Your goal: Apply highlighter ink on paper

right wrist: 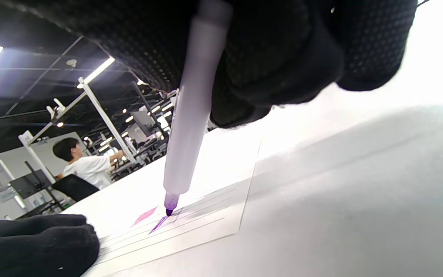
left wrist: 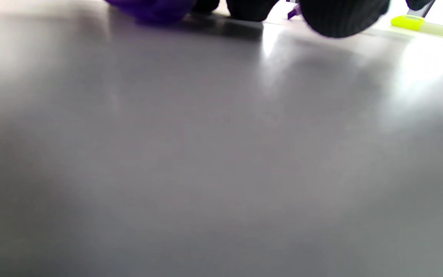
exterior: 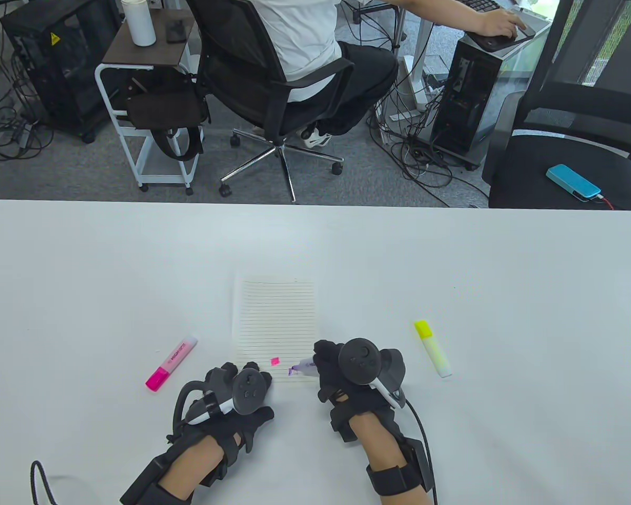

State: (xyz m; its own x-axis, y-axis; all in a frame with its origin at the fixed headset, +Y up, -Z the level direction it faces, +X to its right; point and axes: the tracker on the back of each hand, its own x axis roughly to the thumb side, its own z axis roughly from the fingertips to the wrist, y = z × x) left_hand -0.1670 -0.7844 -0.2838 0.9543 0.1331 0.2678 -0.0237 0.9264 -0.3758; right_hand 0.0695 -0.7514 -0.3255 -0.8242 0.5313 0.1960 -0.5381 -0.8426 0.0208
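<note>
Nearest the table camera, two gloved hands at the table's near edge. Right hand wrapped around a purple highlighter, barrel clamped between thumb and fingers, tip pressed onto the lined paper at its lower right corner. Small purple mark right under the tip; pink mark just to its left, a line or so higher. From the right wrist view, same highlighter steeply tilted, pale barrel disappearing up into the glove, dark purple nib touching the sheet beside a short violet stroke. Left hand palm down, fingertips resting on the paper's lower left corner, pinning it flat; something purple tucked under that hand in the left wrist view, too blurred and cropped to name, so grip there impossible to tell. Pink highlighter lying capped on the table, left of the paper and well apart from it. Yellow highlighter lying capped to the right of the right hand, near but not touching. Beyond the table, a seated person in an office chair, a white cart, and a blue device on a black chair seat.
</note>
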